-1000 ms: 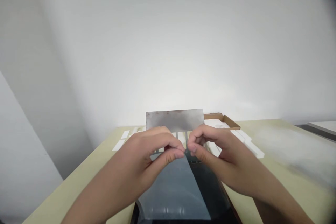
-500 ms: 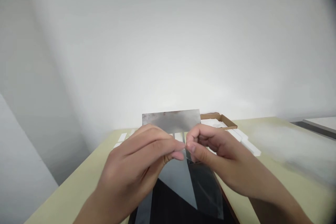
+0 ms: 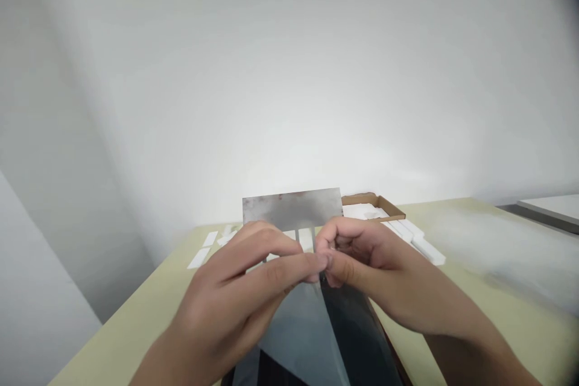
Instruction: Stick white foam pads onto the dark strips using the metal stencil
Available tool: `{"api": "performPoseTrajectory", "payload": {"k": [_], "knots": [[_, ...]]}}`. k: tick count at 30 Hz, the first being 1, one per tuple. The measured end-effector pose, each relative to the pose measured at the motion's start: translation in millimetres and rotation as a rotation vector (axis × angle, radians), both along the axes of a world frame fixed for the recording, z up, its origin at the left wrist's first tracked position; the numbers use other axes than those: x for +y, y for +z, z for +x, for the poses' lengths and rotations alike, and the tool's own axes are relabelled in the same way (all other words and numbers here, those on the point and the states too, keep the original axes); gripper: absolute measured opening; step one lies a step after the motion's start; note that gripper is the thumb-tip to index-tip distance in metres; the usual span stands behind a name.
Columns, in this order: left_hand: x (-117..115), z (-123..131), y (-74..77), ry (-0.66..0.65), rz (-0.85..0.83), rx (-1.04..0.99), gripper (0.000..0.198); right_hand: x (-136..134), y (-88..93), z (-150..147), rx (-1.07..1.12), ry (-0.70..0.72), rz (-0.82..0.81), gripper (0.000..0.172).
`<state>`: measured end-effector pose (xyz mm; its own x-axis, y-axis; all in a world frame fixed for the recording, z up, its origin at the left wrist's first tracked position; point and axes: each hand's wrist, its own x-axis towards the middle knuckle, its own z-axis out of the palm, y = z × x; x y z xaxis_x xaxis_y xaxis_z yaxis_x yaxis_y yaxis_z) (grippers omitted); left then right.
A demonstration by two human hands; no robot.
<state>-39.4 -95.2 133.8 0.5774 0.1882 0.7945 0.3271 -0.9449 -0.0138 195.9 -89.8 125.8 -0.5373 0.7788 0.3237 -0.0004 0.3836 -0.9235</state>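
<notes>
The left hand (image 3: pixel 230 295) and right hand (image 3: pixel 375 265) are closing in a pinch, fingertips meeting above the far edge of a glossy black panel (image 3: pixel 357 338); the gripped item is too thin to identify. A metal plate (image 3: pixel 289 210) is standing beyond them, while a cardboard tray (image 3: pixel 384 206) and white strips (image 3: pixel 420 246) are resting on the surface (image 3: pixel 461 289).

Okay so in the last second my left hand (image 3: pixel 239 289) slid in and rolled over a bit, and its fingertips (image 3: pixel 319 262) now butt right up against my right hand (image 3: pixel 384 271), where there was a small gap at first. The pale glare on the glossy black panel (image 3: pixel 357 338) went from a wide patch to a narrower wedge. My head drifted too, so the scuffed grey metal plate (image 3: pixel 292 210) sits further left in view.
</notes>
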Motion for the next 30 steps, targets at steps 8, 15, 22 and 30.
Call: {"api": "performPoseTrajectory", "payload": {"k": [8, 15, 22, 30], "knots": [[1.1, -3.9, -4.2, 0.010, 0.006, 0.016, 0.039, -2.6, -2.3, 2.1, 0.042, -0.016, -0.017, 0.032], [-8.6, -3.6, -1.8, 0.085, 0.074, 0.001, 0.049, -16.2, 1.1, 5.6, 0.014, -0.188, 0.096, 0.034], [-21.8, 1.3, -4.5, 0.102, -0.212, -0.206, 0.041, -18.0, 1.1, 21.0, 0.030, -0.209, 0.093, 0.031], [-20.2, -3.3, -10.4, 0.056, -0.193, -0.241, 0.033, -21.2, 8.2, 29.6, 0.042, -0.261, 0.091, 0.031]]}}
